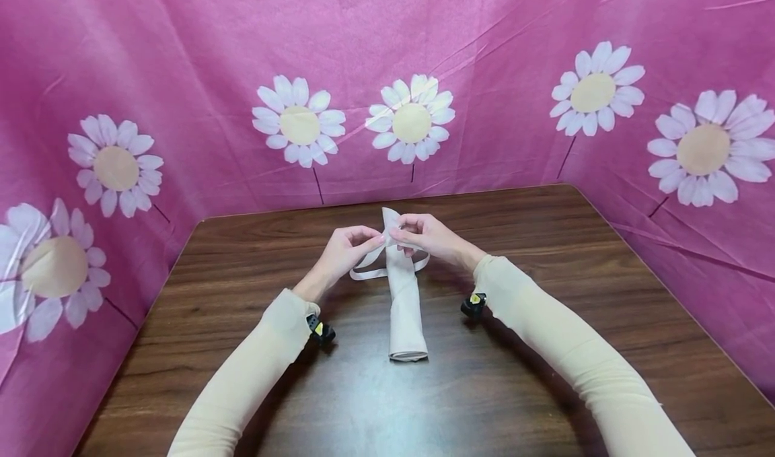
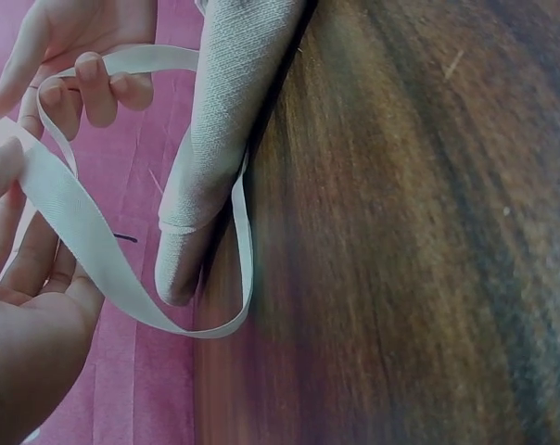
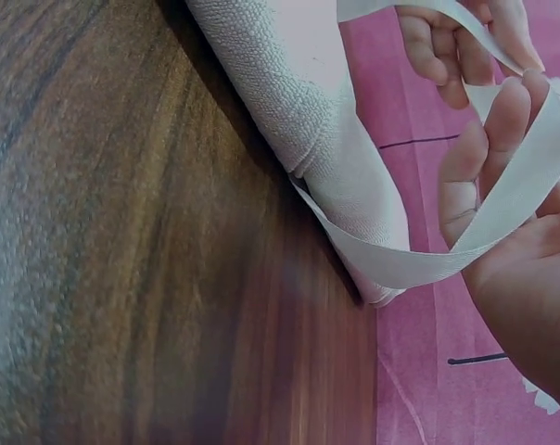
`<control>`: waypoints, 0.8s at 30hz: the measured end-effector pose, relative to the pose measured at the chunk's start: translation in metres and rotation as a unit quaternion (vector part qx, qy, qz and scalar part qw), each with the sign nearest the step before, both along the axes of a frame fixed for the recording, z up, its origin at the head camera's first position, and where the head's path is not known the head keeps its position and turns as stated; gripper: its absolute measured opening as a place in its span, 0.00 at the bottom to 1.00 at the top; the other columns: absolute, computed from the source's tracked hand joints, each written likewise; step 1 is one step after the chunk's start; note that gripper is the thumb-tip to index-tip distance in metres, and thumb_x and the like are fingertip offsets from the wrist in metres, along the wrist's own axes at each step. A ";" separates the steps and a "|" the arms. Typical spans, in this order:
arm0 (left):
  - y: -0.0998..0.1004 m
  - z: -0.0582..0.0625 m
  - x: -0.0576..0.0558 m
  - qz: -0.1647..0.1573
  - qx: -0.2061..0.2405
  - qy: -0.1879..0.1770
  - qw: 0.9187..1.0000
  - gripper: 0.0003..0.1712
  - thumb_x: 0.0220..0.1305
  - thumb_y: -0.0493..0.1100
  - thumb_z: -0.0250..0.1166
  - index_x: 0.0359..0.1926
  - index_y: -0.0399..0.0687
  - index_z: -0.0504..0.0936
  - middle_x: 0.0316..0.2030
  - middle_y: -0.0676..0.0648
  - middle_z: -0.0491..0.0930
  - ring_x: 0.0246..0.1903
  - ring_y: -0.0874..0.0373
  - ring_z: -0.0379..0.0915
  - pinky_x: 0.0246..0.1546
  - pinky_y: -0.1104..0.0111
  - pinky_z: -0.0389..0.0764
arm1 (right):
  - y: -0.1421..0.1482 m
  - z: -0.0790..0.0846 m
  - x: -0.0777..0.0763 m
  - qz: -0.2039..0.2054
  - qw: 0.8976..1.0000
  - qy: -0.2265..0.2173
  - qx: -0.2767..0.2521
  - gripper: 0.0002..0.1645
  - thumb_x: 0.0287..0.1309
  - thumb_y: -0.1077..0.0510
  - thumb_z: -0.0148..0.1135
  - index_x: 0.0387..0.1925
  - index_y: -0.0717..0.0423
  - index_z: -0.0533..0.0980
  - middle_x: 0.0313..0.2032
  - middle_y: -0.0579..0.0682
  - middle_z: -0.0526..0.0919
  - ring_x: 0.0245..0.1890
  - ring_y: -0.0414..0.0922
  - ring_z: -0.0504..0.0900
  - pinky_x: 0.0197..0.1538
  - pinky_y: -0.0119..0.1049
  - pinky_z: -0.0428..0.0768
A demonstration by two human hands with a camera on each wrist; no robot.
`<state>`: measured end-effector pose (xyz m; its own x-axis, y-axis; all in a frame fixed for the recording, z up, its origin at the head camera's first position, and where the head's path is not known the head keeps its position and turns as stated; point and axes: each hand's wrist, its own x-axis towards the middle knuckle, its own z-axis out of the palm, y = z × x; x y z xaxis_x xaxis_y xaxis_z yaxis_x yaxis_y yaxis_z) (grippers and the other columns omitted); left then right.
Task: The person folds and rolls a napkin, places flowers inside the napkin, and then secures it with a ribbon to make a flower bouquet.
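Note:
A cream-white cloth rolled into a long bundle (image 1: 406, 309) lies lengthwise on the table, its layered end towards me. A flat white fabric tie (image 1: 368, 274) passes under the far half of the roll and loops up on both sides. My left hand (image 1: 344, 254) pinches the tie between thumb and fingers, just left of the roll. From the right, my right hand (image 1: 431, 237) pinches the tie over the roll, fingertips close to the left ones. In the left wrist view, the tie (image 2: 99, 255) hangs in a wide loop below the fingers.
The dark wood-grain table (image 1: 260, 268) extends around the roll. Behind it and at both sides hangs a pink curtain (image 1: 375, 33) printed with white daisies, close to the table's edges. A black wrist device (image 1: 473, 305) sits at the right cuff, with another at the left.

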<state>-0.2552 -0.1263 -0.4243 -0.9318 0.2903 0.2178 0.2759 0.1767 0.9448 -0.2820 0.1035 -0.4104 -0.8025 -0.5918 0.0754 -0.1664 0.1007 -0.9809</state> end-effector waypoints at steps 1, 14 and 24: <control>0.000 -0.001 0.000 0.001 0.000 -0.002 1.000 0.11 0.67 0.41 0.70 0.44 0.37 0.88 0.35 0.50 0.87 0.33 0.61 0.77 0.33 0.72 0.75 | 0.000 0.000 0.000 -0.001 1.000 0.000 -0.002 0.09 0.72 0.55 0.61 0.43 0.58 0.78 0.32 0.56 0.82 0.31 0.44 0.79 0.40 0.47 0.82; 0.001 -0.011 0.001 -0.003 -0.002 -0.016 1.000 0.12 0.67 0.41 0.70 0.45 0.36 0.88 0.37 0.47 0.88 0.35 0.60 0.80 0.36 0.71 0.78 | -0.001 -0.011 -0.003 -0.038 0.999 -0.002 -0.002 0.10 0.72 0.58 0.60 0.43 0.64 0.80 0.32 0.53 0.83 0.29 0.42 0.79 0.34 0.35 0.83; 0.005 -0.007 -0.001 -0.019 -0.004 -0.008 1.000 0.13 0.68 0.42 0.69 0.45 0.35 0.87 0.38 0.46 0.87 0.35 0.60 0.79 0.37 0.71 0.78 | 0.005 -0.011 -0.007 -0.042 0.999 -0.004 -0.011 0.11 0.72 0.60 0.60 0.45 0.66 0.80 0.33 0.52 0.85 0.30 0.44 0.82 0.34 0.36 0.84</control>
